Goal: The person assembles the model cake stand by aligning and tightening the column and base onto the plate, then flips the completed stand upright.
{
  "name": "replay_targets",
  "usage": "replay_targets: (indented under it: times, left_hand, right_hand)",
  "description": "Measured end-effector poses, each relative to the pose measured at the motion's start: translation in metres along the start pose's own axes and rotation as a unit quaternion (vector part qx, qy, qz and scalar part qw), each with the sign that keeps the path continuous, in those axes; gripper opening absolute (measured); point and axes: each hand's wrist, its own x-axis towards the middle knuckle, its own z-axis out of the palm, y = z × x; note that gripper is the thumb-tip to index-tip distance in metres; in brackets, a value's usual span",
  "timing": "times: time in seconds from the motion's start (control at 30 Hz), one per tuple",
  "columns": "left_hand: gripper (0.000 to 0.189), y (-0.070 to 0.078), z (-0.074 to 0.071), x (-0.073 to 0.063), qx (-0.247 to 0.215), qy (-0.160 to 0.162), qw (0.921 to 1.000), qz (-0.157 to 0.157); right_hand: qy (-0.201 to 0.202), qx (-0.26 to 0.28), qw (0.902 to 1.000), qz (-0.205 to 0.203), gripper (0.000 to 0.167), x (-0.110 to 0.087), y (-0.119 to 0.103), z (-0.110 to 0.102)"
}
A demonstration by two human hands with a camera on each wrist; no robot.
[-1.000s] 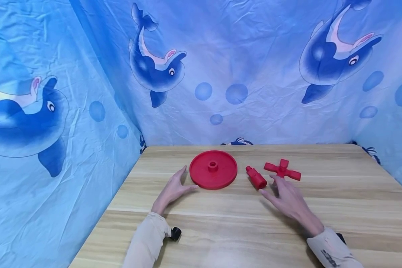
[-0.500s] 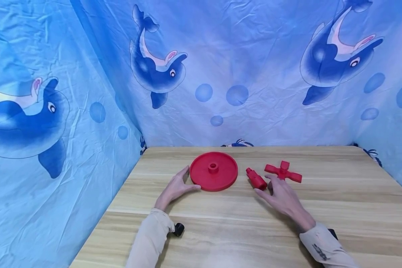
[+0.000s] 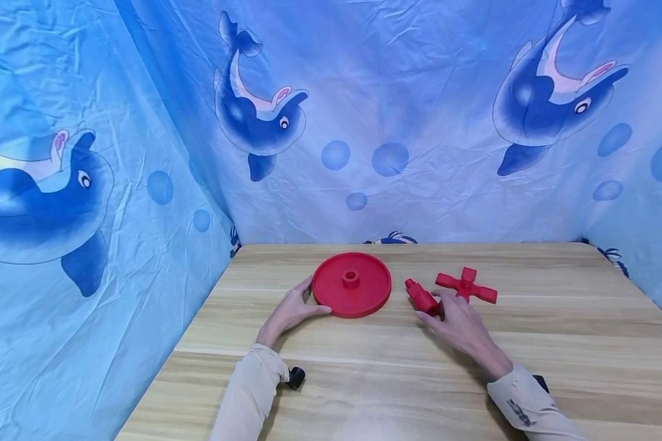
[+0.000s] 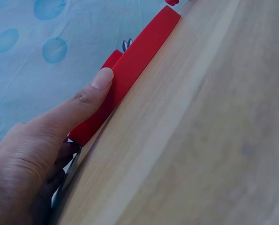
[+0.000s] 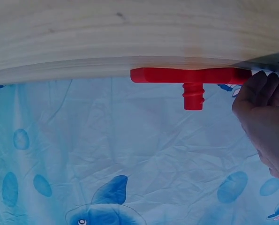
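A round red disc (image 3: 331, 294) with a raised rim and a central hollow hub lies flat on the table. My left hand (image 3: 289, 312) grips its left side, thumb against the front rim and fingers round the left edge; the left wrist view shows the thumb (image 4: 101, 78) on the disc's side wall (image 4: 146, 47). To the right, my right hand (image 3: 463, 324) pinches the thick end of a stepped red cylinder (image 3: 421, 296), which lies tilted on the table. Just behind that hand is a red four-armed cross piece (image 3: 482, 293); its threaded stud (image 5: 193, 96) shows in the right wrist view.
The wood-grain table (image 3: 364, 373) ends at a blue dolphin-print curtain (image 3: 419, 202) behind, with another curtain side (image 3: 143, 294) close along the left. A small black device (image 3: 296, 378) sits at my left cuff.
My left hand has moved right and now touches the disc's rim. My right hand has moved slightly left and closed onto the cylinder. The cross piece has stayed in place.
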Motion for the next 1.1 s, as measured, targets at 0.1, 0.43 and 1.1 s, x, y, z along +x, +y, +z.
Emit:
replay_targets:
  times: [0.1, 0.43, 1.1]
  left_hand:
    - [0.109, -0.001, 0.000, -0.001, -0.003, 0.000, 1.0000, 0.002]
    - [0.106, -0.002, 0.000, -0.002, -0.007, -0.002, 1.0000, 0.006]
    - [0.105, -0.001, -0.001, 0.000, -0.010, -0.002, 0.9999, -0.006]
  right_hand:
    - [0.002, 0.003, 1.0000, -0.001, 0.069, 0.000, 0.000, 0.001]
    - [0.011, 0.012, 0.9996, 0.022, 0.062, 0.002, -0.001, -0.001]
    - [0.091, 0.061, 0.9940, -0.001, 0.049, 0.008, -0.010, -0.020]
